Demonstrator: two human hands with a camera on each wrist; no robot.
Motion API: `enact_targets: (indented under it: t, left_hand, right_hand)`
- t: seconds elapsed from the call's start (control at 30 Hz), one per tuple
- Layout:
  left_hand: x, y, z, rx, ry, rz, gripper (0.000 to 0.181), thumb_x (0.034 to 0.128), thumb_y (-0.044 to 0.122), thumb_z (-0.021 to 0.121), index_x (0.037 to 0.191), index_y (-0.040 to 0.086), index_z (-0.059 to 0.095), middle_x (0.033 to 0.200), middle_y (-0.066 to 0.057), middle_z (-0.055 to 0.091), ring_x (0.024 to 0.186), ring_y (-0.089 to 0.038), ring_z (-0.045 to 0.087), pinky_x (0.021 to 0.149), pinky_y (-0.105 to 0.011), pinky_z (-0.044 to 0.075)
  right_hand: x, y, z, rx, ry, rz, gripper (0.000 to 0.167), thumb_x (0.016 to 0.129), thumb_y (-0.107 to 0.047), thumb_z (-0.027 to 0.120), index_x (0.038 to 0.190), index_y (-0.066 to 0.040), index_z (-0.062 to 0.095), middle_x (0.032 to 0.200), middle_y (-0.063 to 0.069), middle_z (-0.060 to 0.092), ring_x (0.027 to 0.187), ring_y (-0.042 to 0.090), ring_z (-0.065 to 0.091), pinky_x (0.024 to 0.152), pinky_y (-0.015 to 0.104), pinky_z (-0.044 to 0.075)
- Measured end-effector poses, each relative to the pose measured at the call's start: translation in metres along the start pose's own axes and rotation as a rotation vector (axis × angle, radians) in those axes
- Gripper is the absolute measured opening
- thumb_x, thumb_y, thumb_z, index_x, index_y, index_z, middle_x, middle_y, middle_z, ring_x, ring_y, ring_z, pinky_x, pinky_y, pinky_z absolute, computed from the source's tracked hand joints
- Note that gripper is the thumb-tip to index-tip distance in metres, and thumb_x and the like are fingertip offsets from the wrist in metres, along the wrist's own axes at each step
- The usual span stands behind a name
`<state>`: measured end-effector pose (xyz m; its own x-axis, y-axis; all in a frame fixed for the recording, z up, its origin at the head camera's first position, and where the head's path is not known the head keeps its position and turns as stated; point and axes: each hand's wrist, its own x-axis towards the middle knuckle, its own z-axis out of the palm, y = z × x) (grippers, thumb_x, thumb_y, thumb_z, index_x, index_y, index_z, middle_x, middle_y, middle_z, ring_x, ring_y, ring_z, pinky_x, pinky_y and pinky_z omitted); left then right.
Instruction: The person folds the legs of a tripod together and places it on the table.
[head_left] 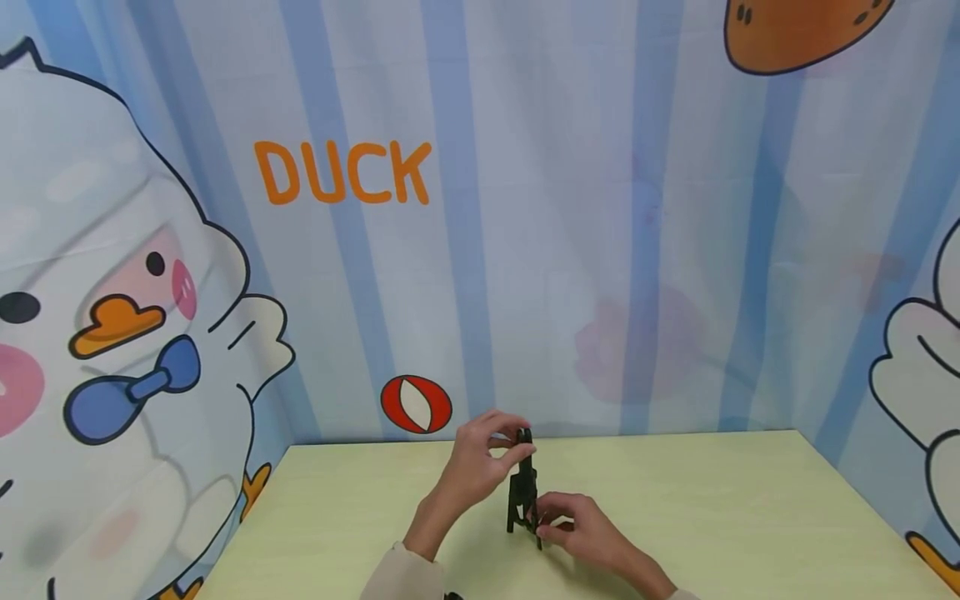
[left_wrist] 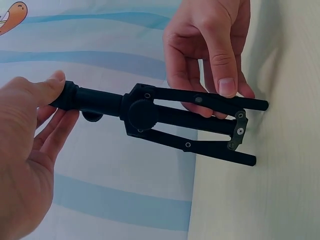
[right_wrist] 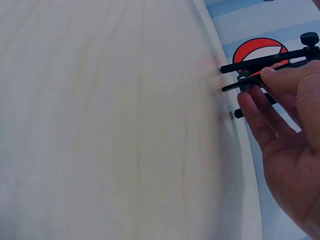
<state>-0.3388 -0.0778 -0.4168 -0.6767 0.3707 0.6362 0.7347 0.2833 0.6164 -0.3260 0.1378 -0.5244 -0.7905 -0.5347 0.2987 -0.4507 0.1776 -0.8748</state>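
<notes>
A small black tripod stands upright near the middle of the table, its legs only slightly spread. At its top, my left hand grips the head between thumb and fingers. My right hand pinches one leg low down, close to the tabletop. The left wrist view shows a round knob on the tripod's body and small hinged braces between the legs. In the right wrist view, thumb and fingertips of my right hand close on a leg, and other leg ends stick out past them.
The pale yellow table reaches back to a blue-and-white striped curtain printed with ducks and a red ball. More of this curtain hangs along the left and right sides. A small dark thing shows beside the left sleeve.
</notes>
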Motion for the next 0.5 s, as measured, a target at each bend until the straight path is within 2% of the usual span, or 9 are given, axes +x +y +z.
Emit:
enact_targets:
  t: [0.2, 0.37, 0.5]
  left_hand:
    - [-0.0001, 0.0003, -0.0002, -0.01, -0.009, -0.002, 0.022, 0.0932, 0.007, 0.079, 0.115, 0.011, 0.074, 0.103, 0.002, 0.067, 0.091, -0.013, 0.067, 0.084, -0.026, 0.061]
    - [0.0002, 0.001, -0.0001, -0.019, -0.014, 0.011, 0.022, 0.0939, 0.005, 0.077, 0.115, 0.01, 0.074, 0.104, 0.0, 0.068, 0.093, -0.014, 0.069, 0.084, -0.026, 0.061]
    - [-0.0002, 0.0009, -0.0006, -0.034, -0.026, 0.022, 0.022, 0.0945, 0.003, 0.076, 0.116, 0.009, 0.074, 0.106, -0.002, 0.068, 0.095, -0.016, 0.07, 0.086, -0.027, 0.061]
  right_hand:
    - [0.0002, 0.0016, 0.0014, -0.02, 0.036, -0.043, 0.015, 0.095, -0.001, 0.073, 0.11, -0.002, 0.072, 0.102, 0.014, 0.072, 0.091, 0.017, 0.071, 0.075, 0.029, 0.063]
    - [0.001, 0.0022, 0.0015, -0.093, 0.157, -0.015, 0.012, 0.093, 0.0, 0.075, 0.102, -0.005, 0.07, 0.097, 0.012, 0.071, 0.089, 0.014, 0.069, 0.073, 0.029, 0.062]
    - [0.0022, 0.0017, 0.0007, -0.116, 0.253, 0.02, 0.018, 0.094, 0.004, 0.072, 0.106, -0.007, 0.067, 0.101, 0.01, 0.069, 0.093, 0.019, 0.069, 0.074, 0.028, 0.061]
